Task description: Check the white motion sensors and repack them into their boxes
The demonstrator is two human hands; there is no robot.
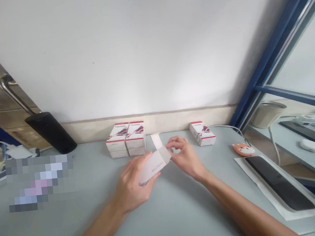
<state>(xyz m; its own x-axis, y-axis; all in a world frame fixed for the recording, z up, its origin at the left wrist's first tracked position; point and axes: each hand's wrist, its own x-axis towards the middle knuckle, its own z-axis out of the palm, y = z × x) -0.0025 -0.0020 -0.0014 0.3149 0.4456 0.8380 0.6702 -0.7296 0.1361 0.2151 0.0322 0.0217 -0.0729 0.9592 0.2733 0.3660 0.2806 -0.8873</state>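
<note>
My left hand (132, 183) is wrapped round a small white carton (154, 164) with red lettering, held tilted above the grey table (177, 212). The carton's end flap (156, 140) stands open. My right hand (183, 154) pinches the carton's open end, fingers curled at the flap. Just behind my hands a stack of white-and-red boxes (126, 139) stands against the wall, and a single such box (202, 133) lies to the right.
A black cylinder (51, 132) with a metal handle leans at the back left. At the right lie an orange animal-shaped object (243, 149) and a black slab on white paper (280, 182). A blue frame (268, 55) borders the right side, with a shelf of items beyond it.
</note>
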